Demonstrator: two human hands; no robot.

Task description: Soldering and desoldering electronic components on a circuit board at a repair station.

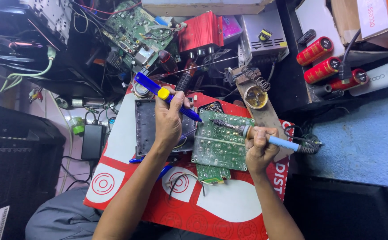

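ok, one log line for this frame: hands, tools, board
left hand: holds blue desoldering pump | right hand: holds soldering iron | both tips: over green circuit board | board: on red-and-white sheet

A red-and-white board (229, 209) carries a green circuit board (220, 142) at centre and a black tray (147, 124) at nine o'clock.
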